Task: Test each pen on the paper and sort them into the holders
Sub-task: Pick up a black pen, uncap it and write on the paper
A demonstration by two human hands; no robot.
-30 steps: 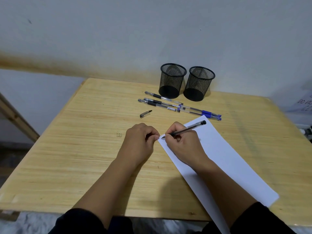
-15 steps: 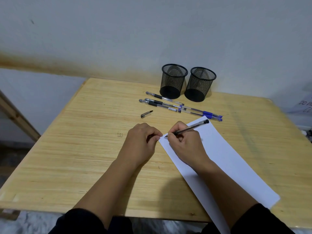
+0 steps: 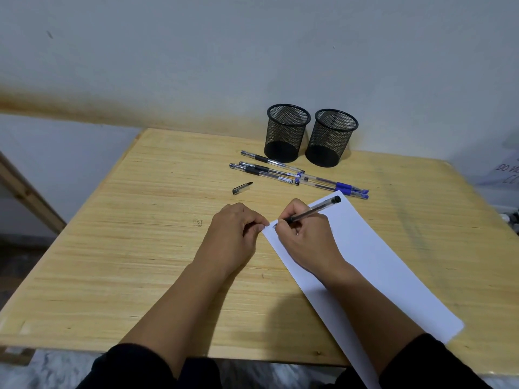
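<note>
My right hand (image 3: 304, 238) grips an uncapped black pen (image 3: 317, 210), its tip touching the near-left corner of a white paper sheet (image 3: 379, 265). My left hand (image 3: 234, 234) is a loose fist; its fingertips press the paper's corner against the table. The pen's cap (image 3: 242, 188) lies alone on the wood beyond my left hand. Farther back lie several capped pens: black ones (image 3: 264, 169) on the left and blue ones (image 3: 344, 189) on the right. Two black mesh holders, left (image 3: 286, 133) and right (image 3: 331, 137), stand side by side at the back by the wall. Both look empty.
The wooden table (image 3: 126, 248) ends at the wall behind and at the front edge near my sleeves. A slanted wooden beam (image 3: 25, 192) stands off its left side. A paper with writing (image 3: 505, 171) shows at the right edge.
The pen in my right hand has shifted slightly on the paper's corner, and the view has tilted a little. My left hand stays pressed on the corner.
</note>
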